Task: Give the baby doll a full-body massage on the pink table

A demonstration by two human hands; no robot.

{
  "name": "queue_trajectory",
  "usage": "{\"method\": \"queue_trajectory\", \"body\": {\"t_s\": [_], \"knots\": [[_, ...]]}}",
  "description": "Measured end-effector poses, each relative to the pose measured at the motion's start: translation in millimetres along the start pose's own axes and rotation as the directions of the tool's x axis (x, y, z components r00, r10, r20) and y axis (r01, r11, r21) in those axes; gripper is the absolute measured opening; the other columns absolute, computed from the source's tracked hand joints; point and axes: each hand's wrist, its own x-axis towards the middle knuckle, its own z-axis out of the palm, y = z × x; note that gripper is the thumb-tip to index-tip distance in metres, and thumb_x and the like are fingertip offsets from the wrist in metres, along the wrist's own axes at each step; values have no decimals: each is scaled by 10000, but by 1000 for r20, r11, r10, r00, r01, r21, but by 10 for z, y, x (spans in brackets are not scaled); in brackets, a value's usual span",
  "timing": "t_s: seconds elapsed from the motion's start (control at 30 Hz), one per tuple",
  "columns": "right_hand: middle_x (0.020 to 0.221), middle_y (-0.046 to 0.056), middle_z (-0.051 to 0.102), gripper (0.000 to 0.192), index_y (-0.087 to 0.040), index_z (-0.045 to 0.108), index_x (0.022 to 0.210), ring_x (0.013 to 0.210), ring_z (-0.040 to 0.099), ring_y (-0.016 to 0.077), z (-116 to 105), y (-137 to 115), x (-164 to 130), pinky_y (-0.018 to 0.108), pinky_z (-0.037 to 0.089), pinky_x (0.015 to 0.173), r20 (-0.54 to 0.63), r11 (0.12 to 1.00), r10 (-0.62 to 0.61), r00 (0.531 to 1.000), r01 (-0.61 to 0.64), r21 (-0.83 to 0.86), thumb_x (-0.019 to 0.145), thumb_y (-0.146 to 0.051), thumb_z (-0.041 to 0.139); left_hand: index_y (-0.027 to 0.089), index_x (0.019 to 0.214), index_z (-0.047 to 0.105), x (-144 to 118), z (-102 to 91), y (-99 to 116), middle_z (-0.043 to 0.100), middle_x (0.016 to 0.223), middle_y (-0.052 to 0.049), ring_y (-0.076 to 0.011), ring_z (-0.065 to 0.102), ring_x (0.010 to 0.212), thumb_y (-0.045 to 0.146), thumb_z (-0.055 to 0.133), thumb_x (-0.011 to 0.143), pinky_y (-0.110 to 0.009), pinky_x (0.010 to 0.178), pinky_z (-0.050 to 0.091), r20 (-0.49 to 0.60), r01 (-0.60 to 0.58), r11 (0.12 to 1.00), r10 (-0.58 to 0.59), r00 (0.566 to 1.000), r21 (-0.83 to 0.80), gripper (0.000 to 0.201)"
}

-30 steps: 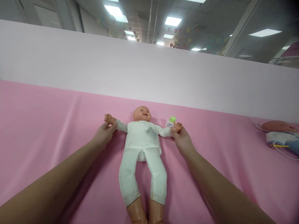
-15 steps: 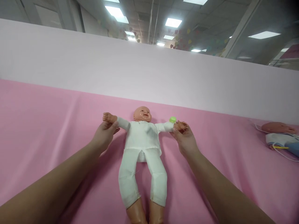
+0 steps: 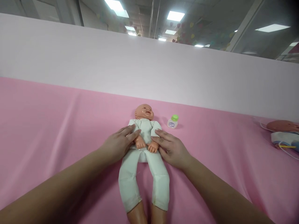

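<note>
A baby doll (image 3: 146, 130) with a white cloth body lies on its back, head away from me, on a pink sheet (image 3: 58, 130). Its arms are folded in over its belly, both plastic hands near each other. My left hand (image 3: 119, 143) rests with outstretched fingers against the doll's arm on the left. On the other side, my right hand (image 3: 174, 147) lies with its fingers spread along the doll's other arm. Neither hand is wrapped around anything. A small clear bottle (image 3: 173, 122) with a green cap stands right of the doll's head.
At the right edge lies a second doll (image 3: 283, 126) with white and blue clothing, a thin tube and a yellow strip beside it. A low white wall (image 3: 149, 68) runs behind the sheet, with windows above it.
The doll's arms, stretched out sideways in my pinching fingers before, have come in over its belly. Both my hands moved inward and let go of its wrists. The bottle shows fully now.
</note>
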Motion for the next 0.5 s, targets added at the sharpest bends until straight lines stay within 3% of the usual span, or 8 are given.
{"method": "queue_trajectory", "body": {"t_s": [0.13,0.23,0.4,0.5], "knots": [[1493,145,628,464,-222,703,1378,1399,597,311,6,-27,34,522,513,1175,82,999,-21,996,25,-47,946,-103,582,160,1593,474,-13,-60,80,412,1660,-220,-371,459,1497,115,483,965,-476,1180,436,61,-60,989,52,997,134,630],[1500,140,623,457,-230,707,1372,1410,586,315,21,-46,46,540,506,1176,111,999,11,994,-6,-47,952,-107,575,164,1586,486,-17,-65,89,429,1651,-216,-368,481,1483,117,483,962,-473,1170,446,60,-53,990,45,997,134,625],[1451,85,672,446,-269,703,1363,1373,623,281,23,-5,25,510,508,1180,19,972,178,984,-179,150,943,-158,604,215,1581,490,-14,-46,12,474,1638,-155,-331,510,1466,340,443,1054,-474,1154,472,-22,97,993,-99,995,-71,544],[1319,51,751,373,-286,714,1310,1263,700,271,-2,82,23,479,571,1109,-52,853,399,915,-350,388,940,-273,668,233,1570,494,-5,-49,-76,510,1617,-125,-356,537,1434,452,468,1038,-502,1136,483,-49,219,941,-239,970,-257,575]]}}
